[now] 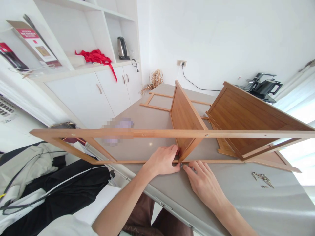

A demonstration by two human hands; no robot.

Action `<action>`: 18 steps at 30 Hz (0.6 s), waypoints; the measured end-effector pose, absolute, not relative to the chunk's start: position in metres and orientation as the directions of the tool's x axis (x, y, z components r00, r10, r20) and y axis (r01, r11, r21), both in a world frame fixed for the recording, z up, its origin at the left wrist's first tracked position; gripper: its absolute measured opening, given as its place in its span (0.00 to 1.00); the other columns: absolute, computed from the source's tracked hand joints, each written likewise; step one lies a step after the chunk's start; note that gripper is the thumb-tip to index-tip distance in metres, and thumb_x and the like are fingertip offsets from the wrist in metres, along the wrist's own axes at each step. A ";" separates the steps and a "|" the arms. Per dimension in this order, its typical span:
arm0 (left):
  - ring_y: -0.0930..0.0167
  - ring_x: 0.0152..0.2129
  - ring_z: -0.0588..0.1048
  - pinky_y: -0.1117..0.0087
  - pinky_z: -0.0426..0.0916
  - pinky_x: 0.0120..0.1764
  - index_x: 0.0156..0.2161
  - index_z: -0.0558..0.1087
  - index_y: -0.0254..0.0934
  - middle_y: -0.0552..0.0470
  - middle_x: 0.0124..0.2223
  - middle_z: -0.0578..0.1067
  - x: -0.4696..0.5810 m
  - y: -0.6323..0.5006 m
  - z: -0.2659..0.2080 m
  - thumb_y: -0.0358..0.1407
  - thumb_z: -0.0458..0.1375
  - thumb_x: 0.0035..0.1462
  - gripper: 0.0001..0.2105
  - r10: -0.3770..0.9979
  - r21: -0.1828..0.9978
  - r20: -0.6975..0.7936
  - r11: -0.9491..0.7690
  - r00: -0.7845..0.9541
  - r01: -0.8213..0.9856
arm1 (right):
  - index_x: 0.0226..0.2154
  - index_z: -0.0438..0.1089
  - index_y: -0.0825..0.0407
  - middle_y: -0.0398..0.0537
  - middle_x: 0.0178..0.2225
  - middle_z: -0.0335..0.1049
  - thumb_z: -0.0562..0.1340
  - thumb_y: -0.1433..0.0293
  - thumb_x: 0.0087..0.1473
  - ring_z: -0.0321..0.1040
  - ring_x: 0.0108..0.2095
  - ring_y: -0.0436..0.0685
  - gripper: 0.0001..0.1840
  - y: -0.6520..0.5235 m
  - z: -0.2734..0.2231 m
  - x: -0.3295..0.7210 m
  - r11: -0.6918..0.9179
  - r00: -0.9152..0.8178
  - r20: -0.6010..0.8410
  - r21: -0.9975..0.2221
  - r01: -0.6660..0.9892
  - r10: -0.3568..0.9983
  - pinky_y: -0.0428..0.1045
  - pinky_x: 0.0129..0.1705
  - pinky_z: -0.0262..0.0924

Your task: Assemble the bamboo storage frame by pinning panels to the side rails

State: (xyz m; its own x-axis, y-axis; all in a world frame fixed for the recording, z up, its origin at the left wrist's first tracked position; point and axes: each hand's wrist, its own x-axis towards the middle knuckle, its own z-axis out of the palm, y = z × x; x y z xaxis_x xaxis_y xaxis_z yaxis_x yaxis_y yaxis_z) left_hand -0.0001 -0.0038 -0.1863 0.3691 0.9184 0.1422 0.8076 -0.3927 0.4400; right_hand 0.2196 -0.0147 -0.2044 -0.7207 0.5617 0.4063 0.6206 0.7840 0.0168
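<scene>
Presently, left hand [163, 160]: you are gripping the lower rail [137, 161] close to the middle panel, thumb on the near side, fingers beyond.
Right hand [204, 180]: you are bending the fingers inward, thumb and forefinger meeting a small metal piece [181, 165] at the rail; whether they are pinching it, you cannot tell.
Wooden frame [159, 133]: it is standing on its long edge before you, upper rail running nearly across the view, lower rail lying along the table.
Middle panel [185, 123]: it is standing upright, reaching away from the frame, its near end meeting the lower rail between your hands.
Right panel [256, 118]: it is standing farther right, tilted.
Loose screws [264, 179]: these are lying in a small group, right of your right hand.
Grey table [278, 206]: it is supporting frame, panels and screws.
Steel kettle [122, 48]: it is sitting on the white shelving [71, 67], near a red ribbon [94, 56].
</scene>
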 end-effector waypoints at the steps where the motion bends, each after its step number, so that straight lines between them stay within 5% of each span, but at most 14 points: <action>1: 0.60 0.43 0.79 0.61 0.72 0.42 0.46 0.63 0.40 0.51 0.46 0.78 0.000 -0.004 -0.186 0.40 0.60 0.54 0.16 0.919 0.440 0.142 -0.393 0.369 0.808 | 0.42 0.71 0.53 0.50 0.36 0.66 0.52 0.80 0.63 0.59 0.36 0.57 0.14 -0.015 -0.204 0.220 0.785 -0.722 0.405 0.015 0.619 0.561 0.53 0.41 0.53; 18: 0.60 0.41 0.79 0.61 0.72 0.41 0.46 0.64 0.40 0.51 0.45 0.78 0.000 -0.004 -0.184 0.41 0.60 0.54 0.16 0.922 0.419 0.126 -0.385 0.367 0.822 | 0.41 0.71 0.53 0.49 0.35 0.66 0.51 0.79 0.65 0.58 0.35 0.57 0.14 -0.018 -0.200 0.214 0.785 -0.698 0.469 0.018 0.619 0.540 0.52 0.40 0.51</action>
